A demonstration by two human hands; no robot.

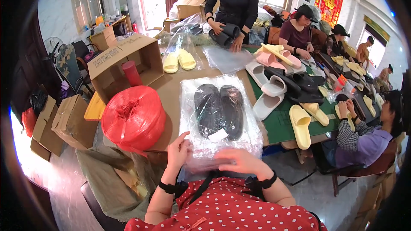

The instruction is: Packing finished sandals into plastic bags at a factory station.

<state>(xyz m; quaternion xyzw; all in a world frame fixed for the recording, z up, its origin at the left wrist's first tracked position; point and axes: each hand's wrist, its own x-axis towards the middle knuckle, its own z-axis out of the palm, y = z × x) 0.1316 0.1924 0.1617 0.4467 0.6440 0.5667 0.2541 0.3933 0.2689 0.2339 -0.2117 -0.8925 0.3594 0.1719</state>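
Note:
In front of me a pair of black slide sandals [206,107] lies inside a clear plastic bag [186,92]. A small white label [218,135] sits over the heel end. Beneath is what looks like a stack of more clear bags [252,149]. At the near left corner, my left hand [177,150] rests beside the bag's edge with its fingers apart. My right hand [242,161] is over the bag's near edge, fingers stretched to the left and slightly smeared by motion. Neither hand appears to grip anything.
Left of the bag stand a big red roll of plastic twine [133,117] and an open cardboard box [102,70]. Yellow slides [179,61] lie farther back. A green mat [276,130] on the right bears several piled slides. Across the table a person [233,4] handles dark slides; others sit rightward.

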